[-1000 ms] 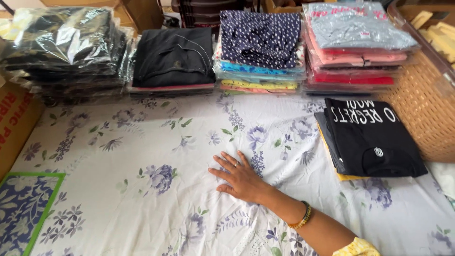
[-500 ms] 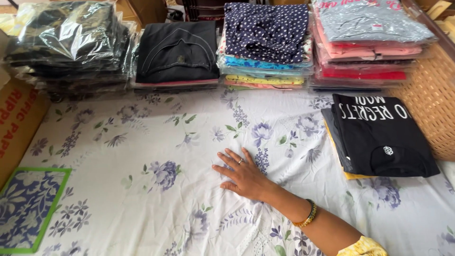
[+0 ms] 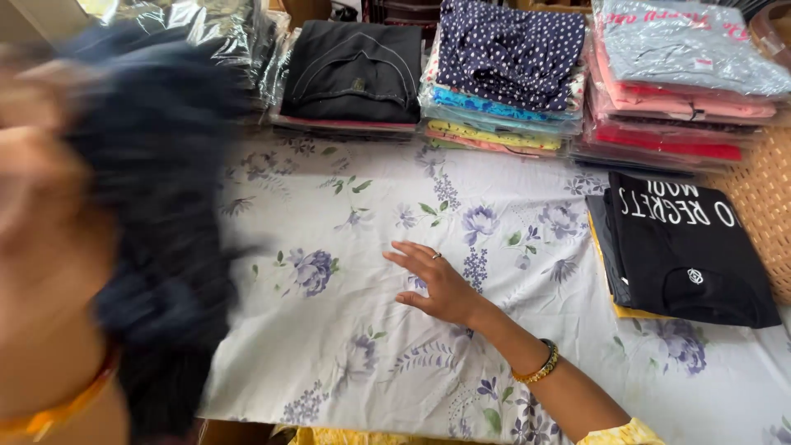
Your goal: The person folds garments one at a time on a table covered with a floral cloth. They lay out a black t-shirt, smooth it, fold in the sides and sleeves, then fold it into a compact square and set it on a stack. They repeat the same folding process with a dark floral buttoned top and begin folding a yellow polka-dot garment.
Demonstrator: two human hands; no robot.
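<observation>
My right hand (image 3: 441, 284) lies flat with fingers spread on a white sheet with purple flowers (image 3: 346, 354). It holds nothing; a ring and a beaded bangle show on it. My left hand (image 3: 33, 107) is close to the camera at the left, heavily blurred, with a dark blue garment (image 3: 156, 206) hanging from it over the sheet's left part. An orange bangle sits on that wrist. To the right of my right hand lies a folded black T-shirt with white print (image 3: 684, 247) on top of a yellow garment (image 3: 614, 309).
Along the far edge stand stacks of folded clothes: plastic-wrapped dark ones (image 3: 222, 33), a black pile (image 3: 354, 70), a dotted navy pile (image 3: 507, 49) and a pink-red wrapped pile (image 3: 684, 74). A wicker basket (image 3: 766, 198) is at the right.
My left arm has swung into view at the left with a dark blue garment, covering that side. The right hand stays flat on the sheet.
</observation>
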